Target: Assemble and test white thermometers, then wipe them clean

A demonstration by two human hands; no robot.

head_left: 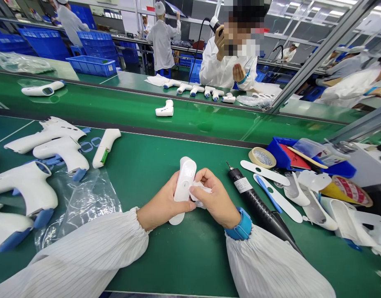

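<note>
My left hand (167, 201) is closed around a long white plastic housing part (186, 176), which stands slanted over the green bench (165, 256). Between the thumb and fingers of my right hand (213, 194) is a crumpled white cloth or tissue (202, 193), pressed against the right side of the part. A rounded white end shows below my left hand; whether it belongs to the same part I cannot tell. To the right of my right hand lies a black electric screwdriver (252, 196) with its bit pointing away from me.
White thermometer-like gun housings (66, 155) and a clear plastic bag (85, 203) lie on the left. At right are flat white strips (277, 198), a tape roll (261, 158), a blue bin (277, 151) and loose shells. A green conveyor (116, 109) crosses ahead; a co-worker (227, 62) sits beyond it.
</note>
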